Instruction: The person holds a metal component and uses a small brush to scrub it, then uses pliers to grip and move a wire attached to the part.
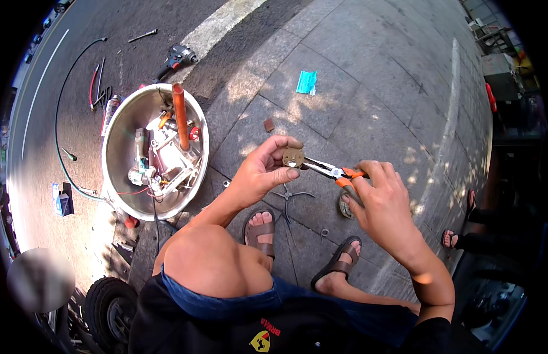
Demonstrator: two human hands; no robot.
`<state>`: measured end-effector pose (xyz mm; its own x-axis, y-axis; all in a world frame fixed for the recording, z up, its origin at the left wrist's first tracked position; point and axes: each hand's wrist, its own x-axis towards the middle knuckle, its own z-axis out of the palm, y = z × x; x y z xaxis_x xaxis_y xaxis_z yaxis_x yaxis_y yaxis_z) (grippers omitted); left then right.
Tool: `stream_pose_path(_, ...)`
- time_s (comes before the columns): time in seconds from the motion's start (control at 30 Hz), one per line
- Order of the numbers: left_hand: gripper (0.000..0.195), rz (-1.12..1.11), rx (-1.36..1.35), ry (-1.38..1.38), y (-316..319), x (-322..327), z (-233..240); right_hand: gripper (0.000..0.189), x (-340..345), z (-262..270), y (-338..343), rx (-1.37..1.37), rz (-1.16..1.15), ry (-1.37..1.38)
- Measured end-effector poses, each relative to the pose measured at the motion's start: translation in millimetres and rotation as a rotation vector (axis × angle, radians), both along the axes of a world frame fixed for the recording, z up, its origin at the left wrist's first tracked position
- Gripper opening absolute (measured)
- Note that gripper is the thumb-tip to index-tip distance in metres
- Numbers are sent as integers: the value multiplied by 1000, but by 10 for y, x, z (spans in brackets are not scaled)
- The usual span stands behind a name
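Between the fingers and thumb of my left hand (266,170) is a small round brownish metal part (293,156) with raised features on its face. My right hand (382,194) grips needle-nose pliers (335,172) by their orange and dark handles. The jaws reach to the right edge of the round part; whether they clamp it is hard to tell. A second pair of pliers (288,194) lies spread on the pavement below my left hand. Partly hidden behind my right hand, a round metal part (346,205) rests on the ground. A small metal ring (324,232) lies near my sandal.
Left of me stands a steel basin (106,177) of tools, a power tool (142,155) and an orange-red tube (180,115) among them. Beyond it lie an impact wrench (176,61) and a hose (57,115). A wheel (110,309) is at lower left. Another person's feet (450,239) show at right.
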<state>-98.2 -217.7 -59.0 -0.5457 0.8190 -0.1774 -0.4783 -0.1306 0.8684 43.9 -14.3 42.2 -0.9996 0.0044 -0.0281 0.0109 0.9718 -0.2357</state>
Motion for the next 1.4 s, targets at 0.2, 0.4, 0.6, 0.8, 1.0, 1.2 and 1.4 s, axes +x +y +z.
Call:
stream_pose_path(0.2, 54, 6, 18, 37, 11, 20, -22, 26, 53, -5, -37, 63, 6, 78)
stream_pose_path(0.4, 51, -43, 16, 56, -46, -31, -21, 25, 44, -31, 35, 57, 58, 115)
stream_pose_path(0.6, 49, -149, 22, -4, -81, -93, -51, 23, -15, 0, 134, 45, 134, 91)
stream_pose_path(0.8, 55, -132, 11, -131, -51, -100, -79, 24, -110, 62, 189, -72, 131, -78)
stream_pose_path(1.0, 52, -184, 68, -268, -73, -134, -155, 25, -182, 57, 264, -143, 122, -258)
stream_pose_path(1.2, 48, -197, 90, -340, -69, -125, -241, 28, -241, 88, 271, -243, 74, -387)
stream_pose_path(1.4, 55, -128, 19, -324, -14, -70, -246, 28, -236, 41, 253, -225, 48, -418)
